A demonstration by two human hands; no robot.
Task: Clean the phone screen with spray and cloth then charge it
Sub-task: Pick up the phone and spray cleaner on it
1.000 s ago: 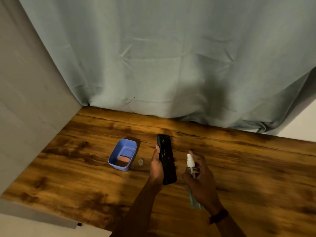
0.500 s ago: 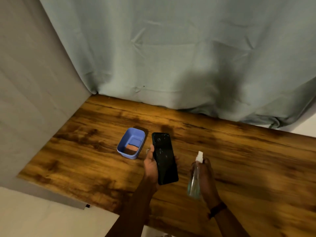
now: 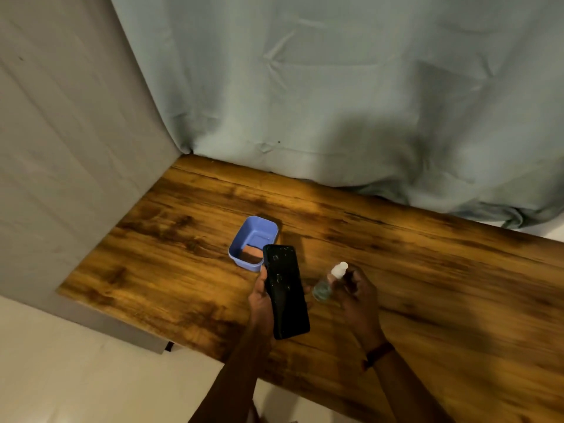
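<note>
A black phone [image 3: 285,293] is held screen-up above the wooden table, gripped along its left edge by my left hand [image 3: 262,303]. Small droplets or smudges speckle the upper screen. Just right of it, my right hand [image 3: 355,293] holds a small clear spray bottle [image 3: 325,285] with a white nozzle, tilted with the nozzle up and away from me. No cloth or charger is clearly visible.
A blue plastic tub [image 3: 254,241] with something reddish-brown inside sits on the wooden table [image 3: 427,270] just beyond the phone. A grey-blue curtain [image 3: 335,102] hangs behind the table; a pale wall panel [image 3: 61,163] bounds the left side. A dark band circles my right wrist.
The view has swung left and down. The phone has turned more screen-up towards me. The spray bottle has tipped from upright to slanted and sits closer to the phone.
</note>
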